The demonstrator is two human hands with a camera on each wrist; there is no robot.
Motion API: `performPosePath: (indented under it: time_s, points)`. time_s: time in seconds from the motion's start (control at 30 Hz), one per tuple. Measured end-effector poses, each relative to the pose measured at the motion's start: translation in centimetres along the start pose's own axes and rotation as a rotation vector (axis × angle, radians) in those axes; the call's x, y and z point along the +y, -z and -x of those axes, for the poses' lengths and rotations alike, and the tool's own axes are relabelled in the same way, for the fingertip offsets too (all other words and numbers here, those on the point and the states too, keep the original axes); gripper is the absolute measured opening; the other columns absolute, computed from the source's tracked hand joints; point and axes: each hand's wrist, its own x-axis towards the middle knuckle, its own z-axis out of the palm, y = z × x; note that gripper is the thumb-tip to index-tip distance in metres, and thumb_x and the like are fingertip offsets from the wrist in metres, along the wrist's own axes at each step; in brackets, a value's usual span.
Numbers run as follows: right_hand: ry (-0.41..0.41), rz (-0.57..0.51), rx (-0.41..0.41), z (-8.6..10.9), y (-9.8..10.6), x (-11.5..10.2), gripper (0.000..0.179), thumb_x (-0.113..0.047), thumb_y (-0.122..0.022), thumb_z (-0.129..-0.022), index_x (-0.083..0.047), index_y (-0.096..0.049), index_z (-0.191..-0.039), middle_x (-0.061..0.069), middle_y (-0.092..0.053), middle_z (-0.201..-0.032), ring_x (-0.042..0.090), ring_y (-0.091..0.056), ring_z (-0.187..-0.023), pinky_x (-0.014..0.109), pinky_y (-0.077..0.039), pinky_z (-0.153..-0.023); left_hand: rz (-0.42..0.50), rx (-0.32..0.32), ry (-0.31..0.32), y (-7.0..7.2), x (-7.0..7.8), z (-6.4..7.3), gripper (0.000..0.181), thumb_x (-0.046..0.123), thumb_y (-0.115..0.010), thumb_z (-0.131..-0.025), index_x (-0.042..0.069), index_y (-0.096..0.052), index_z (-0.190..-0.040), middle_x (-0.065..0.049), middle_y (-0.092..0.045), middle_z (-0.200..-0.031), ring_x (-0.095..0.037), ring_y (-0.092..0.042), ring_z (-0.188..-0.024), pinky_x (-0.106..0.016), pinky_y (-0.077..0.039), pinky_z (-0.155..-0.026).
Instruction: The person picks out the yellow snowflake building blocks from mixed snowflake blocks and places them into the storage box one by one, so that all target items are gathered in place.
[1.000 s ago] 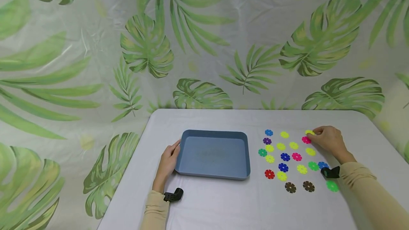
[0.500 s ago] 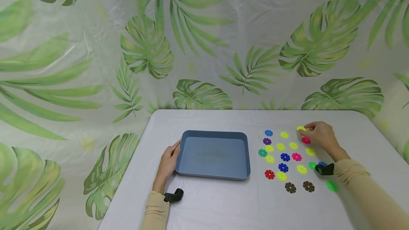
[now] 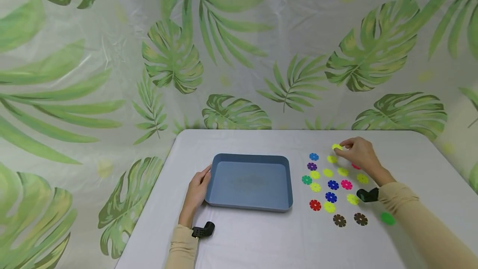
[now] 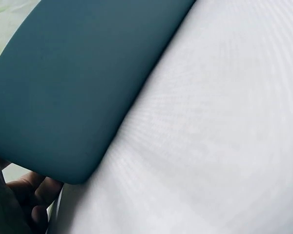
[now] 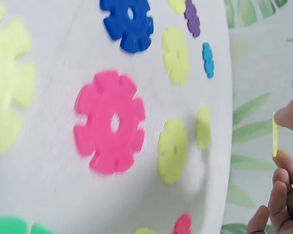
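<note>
My right hand point(image 3: 360, 153) pinches a yellow notched plastic disc point(image 3: 337, 147) between thumb and fingertips, above the far part of the table. In the right wrist view this yellow disc point(image 5: 275, 136) is seen edge-on, lifted off the surface. My left hand point(image 3: 196, 189) grips the left side of a shallow blue-grey tray point(image 3: 248, 182), whose floor holds nothing. In the left wrist view the tray point(image 4: 78, 97) hides part of the hand; curled fingers point(image 4: 27, 190) show by its corner. Near the right hand lie another yellow disc point(image 3: 332, 159) and a pink disc point(image 5: 112, 122).
Several more notched discs lie flat right of the tray, among them a red one point(image 3: 315, 205), a dark blue one point(image 3: 330, 197), two brown ones and a green one point(image 3: 388, 218). A white cloth point(image 3: 261, 235) covers the table. A leaf-patterned curtain point(image 3: 239, 53) hangs behind.
My right hand has lifted the yellow disc from beside the pink one and moved it leftward and slightly away. The left hand and tray have stayed in place.
</note>
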Motion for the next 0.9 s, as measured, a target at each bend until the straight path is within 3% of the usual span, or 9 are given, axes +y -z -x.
performPosePath:
  time_s: [0.4, 0.9]
  points:
    - [0.078, -0.063, -0.030, -1.0, -1.7, -4.5, 0.037, -0.027, -0.080, -0.087, 0.006, -0.074, -0.103, 0.022, -0.066, -0.103, 0.034, -0.057, -0.091, 0.050, -0.049, -0.080, -0.009, 0.012, -0.005, 0.1, 0.0, 0.1, 0.042, 0.031, -0.051, -0.108, 0.014, -0.057, -0.146, -0.008, -0.062, -0.105, -0.020, -0.050, -0.087, -0.038, -0.039, -0.082]
    - [0.205, -0.136, -0.043, -2.5, -4.2, -9.5, 0.030, -0.022, -0.081, -0.085, 0.003, -0.076, -0.102, 0.021, -0.069, -0.103, 0.036, -0.062, -0.093, 0.051, -0.050, -0.082, -0.003, 0.000, -0.002, 0.1, 0.1, 0.2, 0.042, 0.030, -0.050, -0.108, 0.014, -0.055, -0.147, -0.009, -0.061, -0.103, -0.020, -0.048, -0.083, -0.038, -0.038, -0.080]
